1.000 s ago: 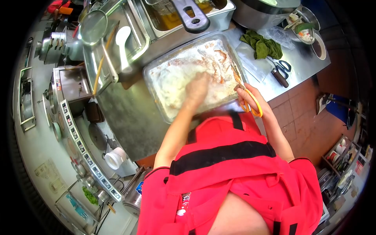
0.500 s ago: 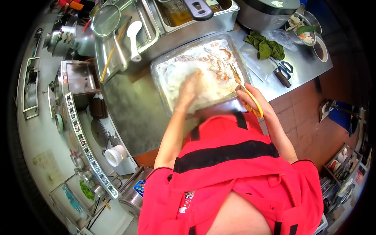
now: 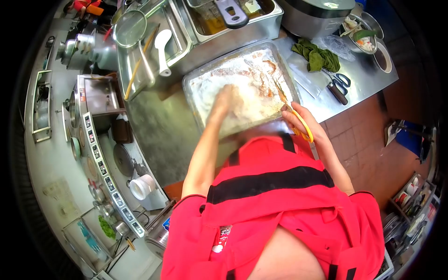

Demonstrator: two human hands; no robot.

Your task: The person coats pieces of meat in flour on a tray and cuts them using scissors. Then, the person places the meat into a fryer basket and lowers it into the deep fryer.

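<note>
A rectangular tray (image 3: 192, 101) holds white flour, with reddish-orange coated pieces (image 3: 268, 88) along its far and right parts. My left hand (image 3: 224, 100) is down in the flour near the middle of the tray. Its fingers are blurred and partly covered by flour, so their pose does not show. At the tray's right front corner, my right hand (image 3: 301, 119) is closed around a pair of yellow-handled scissors (image 3: 305, 130). Their dark blades point away from me, over the tray's right side.
Beyond the tray stand a metal fryer-like basin (image 3: 261, 23) and a rice cooker (image 3: 317, 16). A green cloth (image 3: 317, 55), dark-handled scissors (image 3: 342, 81) and a knife handle (image 3: 337, 93) lie right. A strainer (image 3: 130, 29) and white rice paddle (image 3: 163, 51) lie left.
My left hand has shifted slightly left and back within the flour. The right hand keeps its hold on the scissors in about the same place. The view has tilted a little.
</note>
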